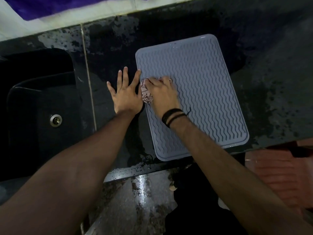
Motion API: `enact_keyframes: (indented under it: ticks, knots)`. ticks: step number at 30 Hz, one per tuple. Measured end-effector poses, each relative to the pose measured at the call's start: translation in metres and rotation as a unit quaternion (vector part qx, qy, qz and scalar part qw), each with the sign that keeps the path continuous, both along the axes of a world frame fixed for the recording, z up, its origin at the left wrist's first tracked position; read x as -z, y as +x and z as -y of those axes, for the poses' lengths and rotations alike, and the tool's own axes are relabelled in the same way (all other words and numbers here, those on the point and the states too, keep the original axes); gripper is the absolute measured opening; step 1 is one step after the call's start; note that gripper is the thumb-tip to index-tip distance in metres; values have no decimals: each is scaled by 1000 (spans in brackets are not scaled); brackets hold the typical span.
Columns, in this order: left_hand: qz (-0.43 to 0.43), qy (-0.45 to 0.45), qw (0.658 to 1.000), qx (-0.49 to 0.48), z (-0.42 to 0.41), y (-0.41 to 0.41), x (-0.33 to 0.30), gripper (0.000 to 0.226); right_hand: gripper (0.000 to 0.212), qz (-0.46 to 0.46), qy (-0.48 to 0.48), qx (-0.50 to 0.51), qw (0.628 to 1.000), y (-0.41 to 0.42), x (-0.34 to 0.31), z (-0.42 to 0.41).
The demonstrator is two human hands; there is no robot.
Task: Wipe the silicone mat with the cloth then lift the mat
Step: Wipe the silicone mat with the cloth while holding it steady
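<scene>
Now right hand presses cloth at mat left edge; left hand flat beside

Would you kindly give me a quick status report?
Right hand grips patterned cloth on grey wavy-ridged silicone mat. Left hand flat on dark counter, fingertip at mat edge. Nothing obstructing.

No readable text, labels or numbers anywhere.

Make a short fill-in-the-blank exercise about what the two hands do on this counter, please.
1. The right hand presses a crumpled ____ onto the mat.
2. The left hand lies flat, its fingers ____.
3. Left of the counter sits a dark ____.

Missing words: cloth; spread; sink
</scene>
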State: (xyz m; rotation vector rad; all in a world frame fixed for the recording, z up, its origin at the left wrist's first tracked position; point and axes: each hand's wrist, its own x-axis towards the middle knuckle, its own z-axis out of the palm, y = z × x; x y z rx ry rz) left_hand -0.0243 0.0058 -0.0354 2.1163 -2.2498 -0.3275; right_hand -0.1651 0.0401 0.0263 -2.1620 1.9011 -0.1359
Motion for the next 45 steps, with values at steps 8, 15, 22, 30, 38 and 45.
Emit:
enact_keyframes:
  ticks: [8,15,22,30,38,45]
  knots:
    - [-29,10,999,-19,0,-3,-2,53,64,17,15,-23,999,-18,13,-100]
    - [-33,11,999,-25,0,-5,-4,54,73,24,56,-46,997,-37,-5,-176]
    - [-37,4,999,-21,-1,-4,-3,54,49,86,-33,14,996,-37,-19,-108]
    - [-29,5,999,-20,0,-5,-6,54,63,-15,30,-25,999,-11,9,-70]
    - [-22,17,999,-20,-3,-5,-9,54,59,38,31,-31,998,-33,2,-185]
    - [-21,11,999,-21,-2,-5,-8,55,54,103,-9,-17,995,-45,-15,-188]
